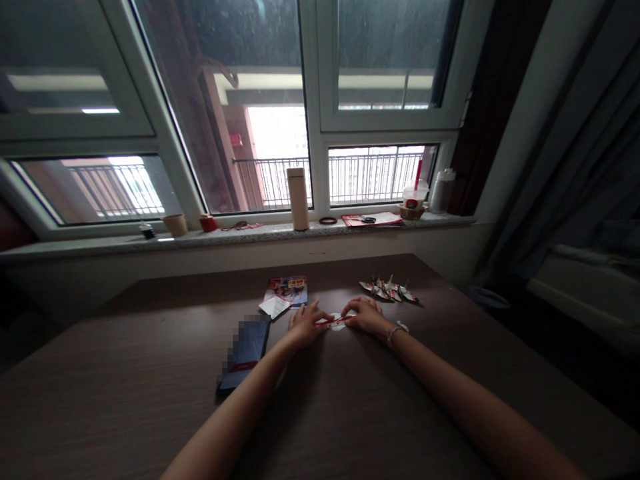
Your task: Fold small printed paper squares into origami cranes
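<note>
Probably light and easily creased, the red-and-white paper [339, 323] is best held, we judge, by its opposite edges, where our left hand [303, 325] and right hand [367, 316] pinch it.

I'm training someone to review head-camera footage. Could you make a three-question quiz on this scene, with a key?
1. Where does the tall beige cylindrical flask stand?
A) On the brown table
B) On the speckled grey stone windowsill
C) On the floor

2. True or false: the dark rectangular phone lies nearer the right forearm than the left forearm.

3. Fill in: the left hand and right hand both touch a small white-and-red piece of ____.

Key: 1. B; 2. False; 3. paper.
</note>
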Tool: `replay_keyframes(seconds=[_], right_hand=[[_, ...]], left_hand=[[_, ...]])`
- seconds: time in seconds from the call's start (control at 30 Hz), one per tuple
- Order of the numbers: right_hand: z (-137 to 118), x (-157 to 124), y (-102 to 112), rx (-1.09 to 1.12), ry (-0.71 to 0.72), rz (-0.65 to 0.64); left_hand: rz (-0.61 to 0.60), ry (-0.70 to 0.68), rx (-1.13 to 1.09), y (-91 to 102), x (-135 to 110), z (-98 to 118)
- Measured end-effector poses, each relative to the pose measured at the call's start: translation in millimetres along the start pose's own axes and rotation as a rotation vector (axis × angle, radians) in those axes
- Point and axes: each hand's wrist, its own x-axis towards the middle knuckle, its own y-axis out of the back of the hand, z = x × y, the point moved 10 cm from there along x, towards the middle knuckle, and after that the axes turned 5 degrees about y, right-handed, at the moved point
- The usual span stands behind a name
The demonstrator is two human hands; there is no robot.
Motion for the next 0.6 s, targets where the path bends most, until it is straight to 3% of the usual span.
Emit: replay_keyframes(seconds=[0.33, 0.6], right_hand=[[5, 1, -6, -0.024, 0.042, -0.016], [-5, -7, 2, -0.036, 0.056, 0.073]], left_hand=[[0.071, 0.004, -0.002, -0.6, -1, -2], [0.28, 0.024, -0.065, 10.5, -6, 5]])
